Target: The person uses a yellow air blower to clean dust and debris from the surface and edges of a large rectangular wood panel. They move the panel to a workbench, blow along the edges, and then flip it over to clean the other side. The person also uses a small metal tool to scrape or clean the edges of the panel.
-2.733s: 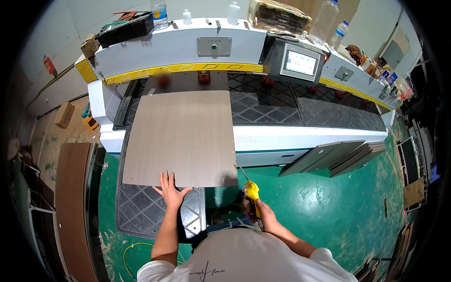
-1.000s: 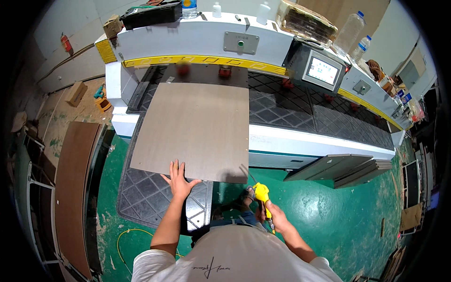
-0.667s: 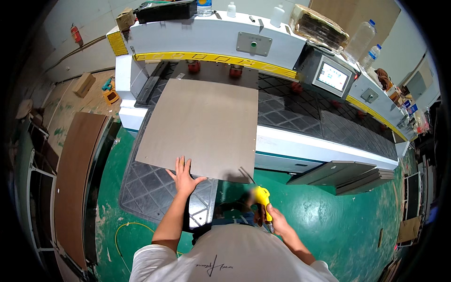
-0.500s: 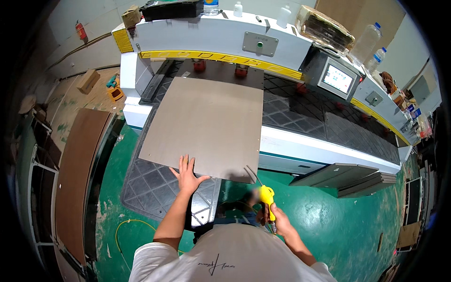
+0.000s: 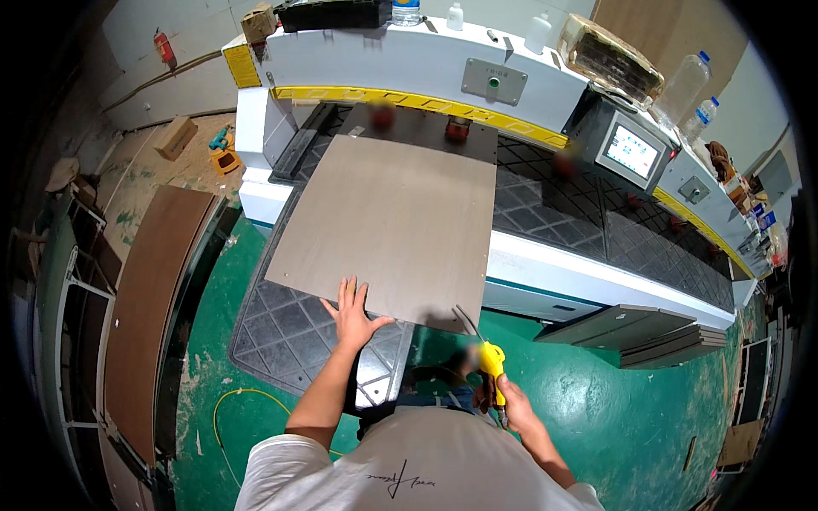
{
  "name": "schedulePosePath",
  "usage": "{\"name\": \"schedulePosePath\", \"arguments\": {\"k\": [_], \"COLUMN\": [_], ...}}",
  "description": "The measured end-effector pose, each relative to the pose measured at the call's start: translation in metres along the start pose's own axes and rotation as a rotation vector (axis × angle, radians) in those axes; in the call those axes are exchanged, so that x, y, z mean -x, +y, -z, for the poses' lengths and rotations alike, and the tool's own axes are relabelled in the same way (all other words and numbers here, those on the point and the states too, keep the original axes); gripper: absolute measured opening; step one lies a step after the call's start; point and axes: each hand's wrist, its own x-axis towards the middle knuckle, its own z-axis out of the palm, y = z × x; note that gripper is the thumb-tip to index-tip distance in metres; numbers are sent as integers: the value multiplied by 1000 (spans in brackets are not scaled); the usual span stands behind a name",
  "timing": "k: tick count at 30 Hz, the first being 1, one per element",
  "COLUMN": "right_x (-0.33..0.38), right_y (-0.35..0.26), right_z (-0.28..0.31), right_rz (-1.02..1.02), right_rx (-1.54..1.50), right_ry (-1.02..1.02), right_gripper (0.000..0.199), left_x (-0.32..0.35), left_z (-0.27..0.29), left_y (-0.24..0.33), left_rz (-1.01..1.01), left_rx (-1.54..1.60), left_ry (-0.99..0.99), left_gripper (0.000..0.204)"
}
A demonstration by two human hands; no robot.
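A large grey-brown board (image 5: 392,221) lies across the dark ribbed bed (image 5: 281,332) of a white machine, its near right corner overhanging the green floor. My left hand (image 5: 352,319) rests on the board's near edge, fingers spread and holding nothing. Close to my body, my right hand (image 5: 517,404) is wrapped around the handle of a yellow air blow gun (image 5: 492,359). Its thin metal nozzle points up and left, beside the board's near right corner. Part of the grip is hidden by my fingers.
Beyond the board runs the machine's white beam (image 5: 409,72) with a yellow strip. A control screen (image 5: 630,156) is mounted at its right. Brown panels (image 5: 158,289) stand at left; grey boards (image 5: 630,332) are stacked at right. A yellow hose (image 5: 217,417) curls on the floor.
The whole scene has shifted slightly to the right in the picture as my head turned. My left hand stays on the board's near edge, and the blow gun remains in my right hand.
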Motion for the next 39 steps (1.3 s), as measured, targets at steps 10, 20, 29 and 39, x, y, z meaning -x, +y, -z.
{"name": "schedulePosePath", "arguments": {"k": [10, 20, 29, 39], "right_x": [-1, -9, 7, 55], "right_y": [-1, 31, -23, -5], "right_z": [-5, 17, 26, 41], "right_rz": [54, 93, 413, 57], "right_rx": [-31, 9, -332, -267], "right_ry": [-26, 127, 674, 263], "right_gripper": [58, 57, 62, 75], "left_x": [0, 0, 0, 65], "left_z": [5, 3, 12, -14], "left_y": [3, 7, 15, 62], "left_rz": [4, 10, 8, -355], "left_rx": [18, 14, -18, 138], "left_ry": [-1, -12, -87, -295], "left_gripper": [107, 109, 106, 69]}}
